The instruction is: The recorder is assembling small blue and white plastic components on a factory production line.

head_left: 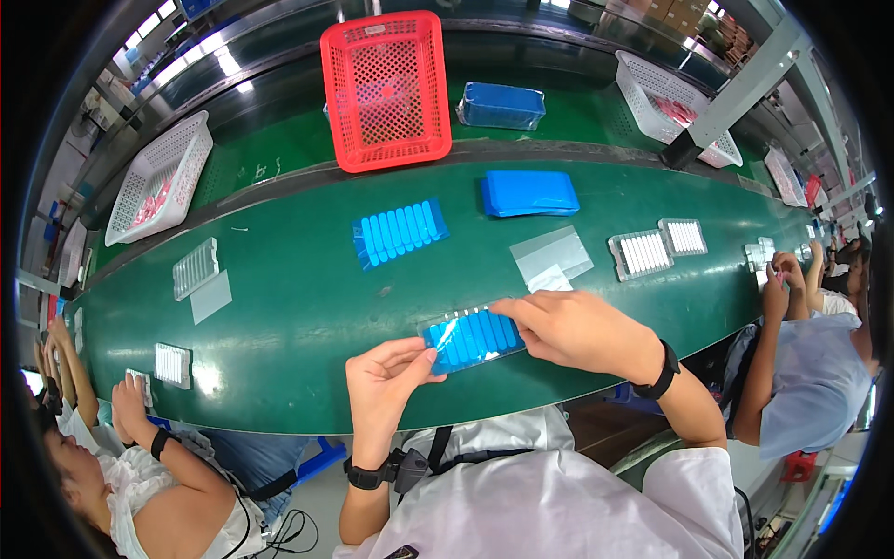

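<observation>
Above the near edge of the green table, a flat clear piece with a row of blue rounded strips [473, 341] is between my hands. White tips show along its far edge. My left hand [389, 374] pinches its left end between thumb and fingers. At the far right corner, my right hand [575, 328] has its fingertips closed on the edge; its other fingers are curled. A similar blue strip sheet [400, 233] lies flat beyond my left hand. Past my right hand are clear film sheets [551, 253] and a stack of blue sheets [530, 194].
A red basket [386, 93] stands at the back, beside a wrapped blue block [501, 106]. White baskets [160, 177] hold pink pieces. Trays with white sticks [641, 254] lie at right; a clear tray [195, 269] lies at left. Co-workers' hands [130, 405] work on both sides.
</observation>
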Motion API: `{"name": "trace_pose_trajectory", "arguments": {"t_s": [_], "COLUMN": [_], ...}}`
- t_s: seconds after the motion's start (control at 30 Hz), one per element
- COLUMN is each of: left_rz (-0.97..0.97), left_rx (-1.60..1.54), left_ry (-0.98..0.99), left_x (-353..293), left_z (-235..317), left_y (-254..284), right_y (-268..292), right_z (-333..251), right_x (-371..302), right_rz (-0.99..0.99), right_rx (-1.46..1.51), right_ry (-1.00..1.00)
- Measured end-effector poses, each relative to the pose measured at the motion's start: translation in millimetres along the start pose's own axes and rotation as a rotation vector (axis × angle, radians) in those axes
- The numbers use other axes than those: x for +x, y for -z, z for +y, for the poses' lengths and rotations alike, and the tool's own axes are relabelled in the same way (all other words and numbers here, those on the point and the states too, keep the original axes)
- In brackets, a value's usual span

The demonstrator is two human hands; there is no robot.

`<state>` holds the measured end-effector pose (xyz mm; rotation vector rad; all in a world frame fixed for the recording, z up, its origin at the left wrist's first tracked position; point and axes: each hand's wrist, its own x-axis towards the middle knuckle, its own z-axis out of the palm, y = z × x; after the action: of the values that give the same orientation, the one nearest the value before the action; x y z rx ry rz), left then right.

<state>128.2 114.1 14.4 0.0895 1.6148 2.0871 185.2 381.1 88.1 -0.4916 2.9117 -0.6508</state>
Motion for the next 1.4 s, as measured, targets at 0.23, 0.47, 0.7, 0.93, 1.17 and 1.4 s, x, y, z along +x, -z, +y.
{"name": "trace_pose_trajectory", "arguments": {"t_s": [0.23,0.47,0.7,0.93,1.17,1.4], "left_rz": [-0.007,0.101,-0.004,-0.027,-0.100,0.009], "left_rx": [0.016,0.224,0.287,0.377,0.490,0.898], "left_ry": [0.014,0.056,0.090,0.148,-0.085,-0.325], "left_x": [1.6,-9.3,-4.8,-1.7,13.0,103.0], "left_z": [0.1,14.5,8.4,20.2,19.1,83.8], "left_y": [0.5,2.0,5.4,4.0,9.2,45.1], "right_y": [-20.7,-12.4,-34.4,0.7,1.3,7.1], "right_z": [-0.6,-29.3,-50.6,9.9,15.1,21.6], "right_x": [-4.5,32.3,67.7,13.1,27.6,127.2], "right_rz": [0.104,-0.040,0.128,-0.058,-0.041,0.338], "right_rx": [-0.094,-0.288,-0.035,0.068,0.639,0.001], "right_ry": [0.091,0.118,0.340,-0.383,-0.400,-0.084]}}
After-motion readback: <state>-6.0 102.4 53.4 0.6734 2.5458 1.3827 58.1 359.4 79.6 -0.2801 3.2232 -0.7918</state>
